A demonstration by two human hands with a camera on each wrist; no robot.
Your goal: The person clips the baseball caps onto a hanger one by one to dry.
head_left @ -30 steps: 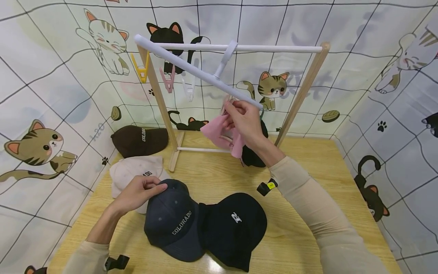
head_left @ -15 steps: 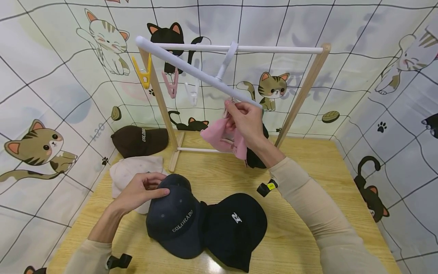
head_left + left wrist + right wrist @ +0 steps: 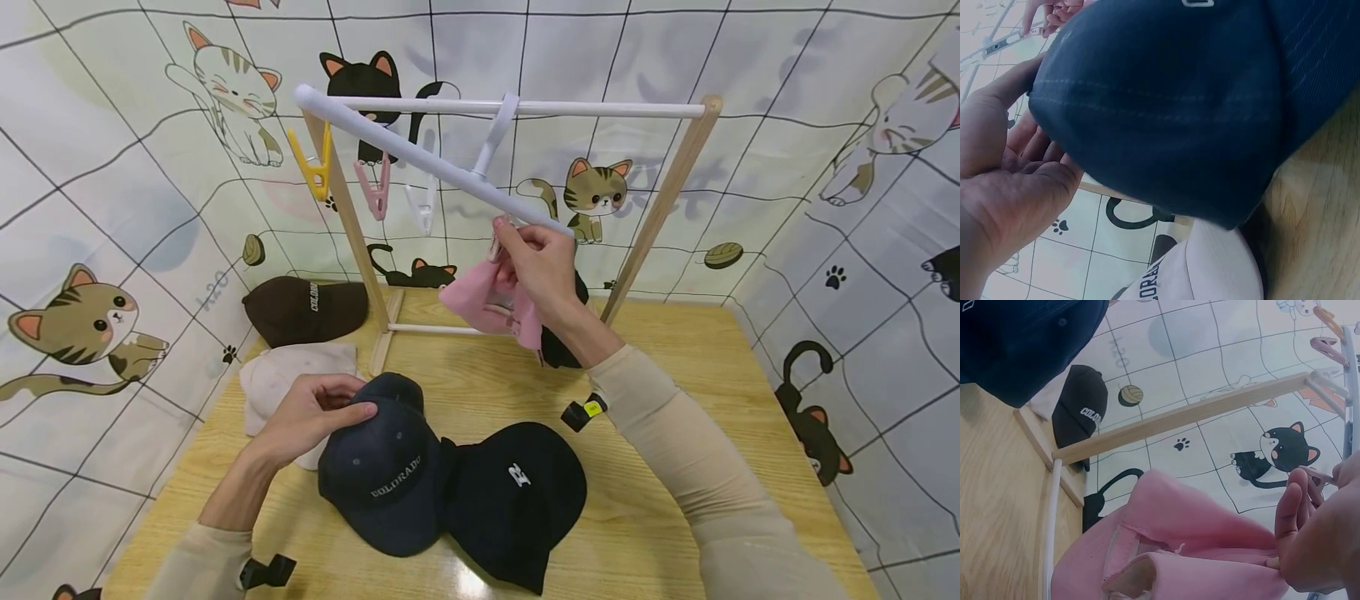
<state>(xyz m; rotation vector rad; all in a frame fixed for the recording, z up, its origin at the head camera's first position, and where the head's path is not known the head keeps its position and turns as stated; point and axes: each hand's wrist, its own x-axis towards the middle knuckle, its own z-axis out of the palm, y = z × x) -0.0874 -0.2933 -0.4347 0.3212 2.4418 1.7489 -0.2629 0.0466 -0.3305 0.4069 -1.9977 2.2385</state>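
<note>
My left hand (image 3: 311, 417) grips the crown of a navy cap (image 3: 378, 475) lettered COLORADO, thumb over the front and fingers behind. The cap is tilted, its brim near a black cap (image 3: 517, 500) with a white letter. My right hand (image 3: 543, 267) pinches a pale clothespin (image 3: 495, 247) under the low right end of a lilac hanger (image 3: 442, 167). A pink cap (image 3: 480, 296) hangs beneath those fingers; in the right wrist view the pink cap (image 3: 1166, 544) shows its opening. Behind it a black cap (image 3: 566, 342) is partly hidden by the hand.
The hanger hooks over the white bar (image 3: 615, 108) of a wooden rack. Yellow (image 3: 315, 171), pink (image 3: 375, 192) and white (image 3: 422, 204) clothespins dangle from its left half. A brown cap (image 3: 300, 308) and a whitish cap (image 3: 292, 375) lie at the table's left.
My left hand has raised and tilted the navy cap slightly, away from me. The hanger's left end has dipped a little. My right hand stays almost in place at the clothespin.
</note>
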